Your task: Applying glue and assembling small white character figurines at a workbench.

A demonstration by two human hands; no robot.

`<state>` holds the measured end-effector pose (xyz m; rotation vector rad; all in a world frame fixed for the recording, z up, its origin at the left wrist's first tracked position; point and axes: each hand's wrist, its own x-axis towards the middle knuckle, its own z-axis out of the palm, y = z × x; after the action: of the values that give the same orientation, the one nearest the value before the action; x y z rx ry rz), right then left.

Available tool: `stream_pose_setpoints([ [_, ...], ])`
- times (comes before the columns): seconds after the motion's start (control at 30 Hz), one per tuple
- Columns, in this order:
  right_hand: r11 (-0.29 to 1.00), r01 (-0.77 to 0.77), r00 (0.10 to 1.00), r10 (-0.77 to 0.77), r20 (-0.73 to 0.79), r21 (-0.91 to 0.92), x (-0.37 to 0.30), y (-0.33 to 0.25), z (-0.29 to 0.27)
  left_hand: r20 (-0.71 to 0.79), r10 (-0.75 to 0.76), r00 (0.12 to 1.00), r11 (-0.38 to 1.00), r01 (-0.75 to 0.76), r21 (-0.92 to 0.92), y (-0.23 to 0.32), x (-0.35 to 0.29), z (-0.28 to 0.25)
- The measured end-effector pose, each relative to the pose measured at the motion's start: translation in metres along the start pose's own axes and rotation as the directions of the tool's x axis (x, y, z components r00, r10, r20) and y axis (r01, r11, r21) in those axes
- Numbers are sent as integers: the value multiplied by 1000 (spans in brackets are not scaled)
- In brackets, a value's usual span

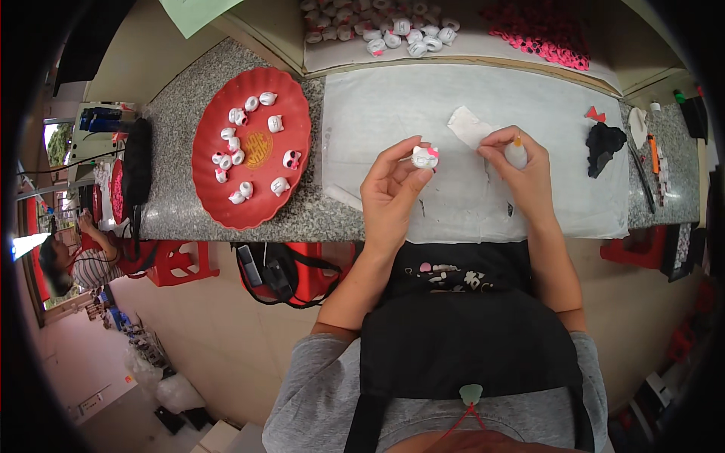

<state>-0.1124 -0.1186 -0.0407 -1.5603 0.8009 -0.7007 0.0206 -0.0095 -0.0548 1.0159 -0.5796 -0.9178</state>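
Between the thumb and fingers of my left hand (391, 185) is a small white cat-head figurine (424, 157) with a pink bow on its side. My right hand (526, 170) is closed round a small translucent squeeze bottle (516, 155) with a yellowish tip pointing up. A scrap of white paper (467, 125) touches the fingertips of that hand; whether they pinch it I cannot tell. Both hands are over a white sheet (377, 98) spread on the worktop. To their left stands a red scalloped tray (260, 205) with several similar white pieces on it.
White pieces (400, 27) and a pile of pink parts (540, 34) fill the shelf at the back. On the right lie a black cloth (604, 147), a red scrap (595, 114) and an orange pen-like tool (654, 153). At far left another person (94, 260) sits working.
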Motion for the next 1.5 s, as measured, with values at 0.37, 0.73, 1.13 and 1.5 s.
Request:
stream_pose_setpoints([
  [0.37,870,282,952,-201,232,-405,-10,0,34,-259,204,944,975,-218,-27,22,11,-36],
  [0.73,709,242,970,-181,161,-662,-15,-4,58,-272,225,936,972,-234,-4,25,8,-51],
  [1.13,998,61,988,-61,145,0,-17,-13,46,-142,176,974,982,-162,101,19,2,-41],
  [1.5,964,204,959,-162,233,-170,-21,-28,21,296,255,920,701,-387,599,19,-2,-11],
])
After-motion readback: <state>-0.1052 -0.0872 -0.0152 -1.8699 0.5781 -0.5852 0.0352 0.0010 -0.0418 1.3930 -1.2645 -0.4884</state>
